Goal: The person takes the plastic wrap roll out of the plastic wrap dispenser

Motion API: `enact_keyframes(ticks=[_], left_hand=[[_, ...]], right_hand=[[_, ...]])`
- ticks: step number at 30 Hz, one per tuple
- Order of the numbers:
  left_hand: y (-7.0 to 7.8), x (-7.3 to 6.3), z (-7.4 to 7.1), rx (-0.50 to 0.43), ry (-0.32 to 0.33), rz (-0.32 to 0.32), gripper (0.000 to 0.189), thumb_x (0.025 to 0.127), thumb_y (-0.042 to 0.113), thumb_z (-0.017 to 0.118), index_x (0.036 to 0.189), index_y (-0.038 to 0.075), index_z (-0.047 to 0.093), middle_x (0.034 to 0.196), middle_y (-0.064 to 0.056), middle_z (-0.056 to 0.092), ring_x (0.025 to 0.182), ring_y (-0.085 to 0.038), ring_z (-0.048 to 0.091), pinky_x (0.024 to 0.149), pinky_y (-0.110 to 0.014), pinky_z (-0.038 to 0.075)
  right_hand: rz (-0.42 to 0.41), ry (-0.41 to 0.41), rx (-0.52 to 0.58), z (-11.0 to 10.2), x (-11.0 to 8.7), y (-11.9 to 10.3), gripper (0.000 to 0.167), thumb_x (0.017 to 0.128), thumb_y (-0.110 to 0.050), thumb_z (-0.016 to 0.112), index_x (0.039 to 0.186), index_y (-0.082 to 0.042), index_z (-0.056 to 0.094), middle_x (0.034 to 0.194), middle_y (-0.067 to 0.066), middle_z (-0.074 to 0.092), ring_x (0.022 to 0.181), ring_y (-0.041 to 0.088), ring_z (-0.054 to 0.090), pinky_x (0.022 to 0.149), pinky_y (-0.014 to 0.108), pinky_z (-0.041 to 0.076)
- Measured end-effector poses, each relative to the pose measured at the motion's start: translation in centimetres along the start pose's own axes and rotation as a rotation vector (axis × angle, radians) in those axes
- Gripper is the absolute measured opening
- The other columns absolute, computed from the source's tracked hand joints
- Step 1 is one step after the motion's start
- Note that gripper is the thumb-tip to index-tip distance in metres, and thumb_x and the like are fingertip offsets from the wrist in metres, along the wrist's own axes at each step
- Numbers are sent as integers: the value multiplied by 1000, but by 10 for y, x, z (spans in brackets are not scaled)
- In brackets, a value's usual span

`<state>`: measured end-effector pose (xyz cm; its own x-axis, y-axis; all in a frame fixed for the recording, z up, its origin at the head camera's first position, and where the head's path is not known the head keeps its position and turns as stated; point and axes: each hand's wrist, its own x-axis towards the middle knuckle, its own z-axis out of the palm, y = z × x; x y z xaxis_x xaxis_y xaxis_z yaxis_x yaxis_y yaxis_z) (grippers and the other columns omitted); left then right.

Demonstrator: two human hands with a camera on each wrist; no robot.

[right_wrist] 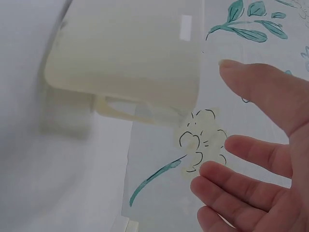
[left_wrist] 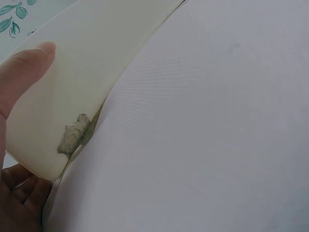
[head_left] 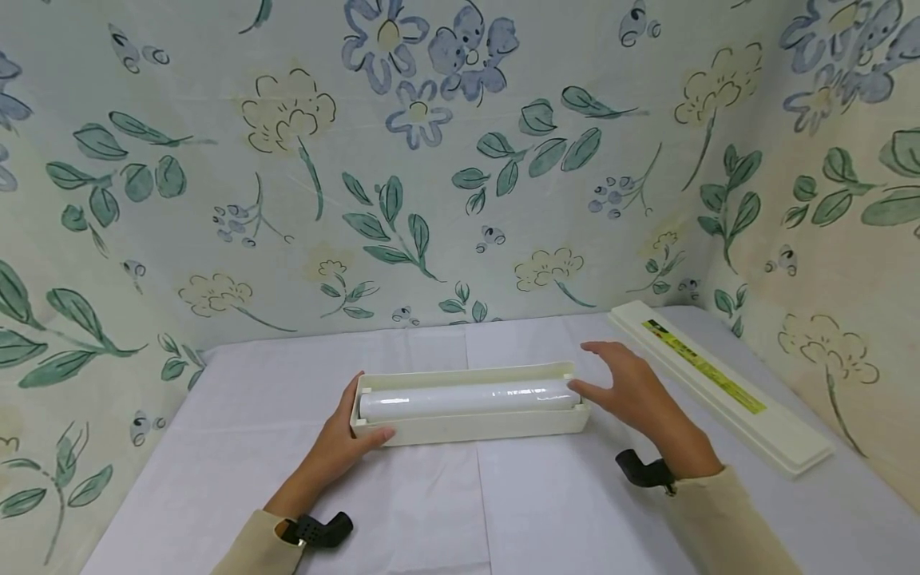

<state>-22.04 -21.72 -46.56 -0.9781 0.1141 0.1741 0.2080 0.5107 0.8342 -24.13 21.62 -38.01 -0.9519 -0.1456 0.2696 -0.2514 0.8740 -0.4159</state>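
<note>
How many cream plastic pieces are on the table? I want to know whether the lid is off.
2. The tray with the roll lies between both hands; the lid lies apart, along the right wall.

A long cream plastic lid [head_left: 719, 383] lies at the far right of the white table and carries a narrow yellow-green label strip [head_left: 704, 366]. Its print is too small to read. No other writing shows anywhere.

Surface [head_left: 402, 495] as I see it: white cloth cover, creased. Lying on it: one cream tray [head_left: 467, 427] holding a white roll [head_left: 467, 397]; one long cream lid [head_left: 719, 383], well apart at right.
</note>
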Motion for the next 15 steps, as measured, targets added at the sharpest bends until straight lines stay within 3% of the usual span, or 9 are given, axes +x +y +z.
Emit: enact_keyframes(ticks=[15], left_hand=[[1,1,-1,-7,-1,-17,106,77,41,80,155,26,10,146,-6,41,122,-28,48,102,-55,37]], right_hand=[[-37,-23,31,11,-2,-10,68,81,-30,78,137,-4,50,139,19,49,130,39,42,100,56,39]])
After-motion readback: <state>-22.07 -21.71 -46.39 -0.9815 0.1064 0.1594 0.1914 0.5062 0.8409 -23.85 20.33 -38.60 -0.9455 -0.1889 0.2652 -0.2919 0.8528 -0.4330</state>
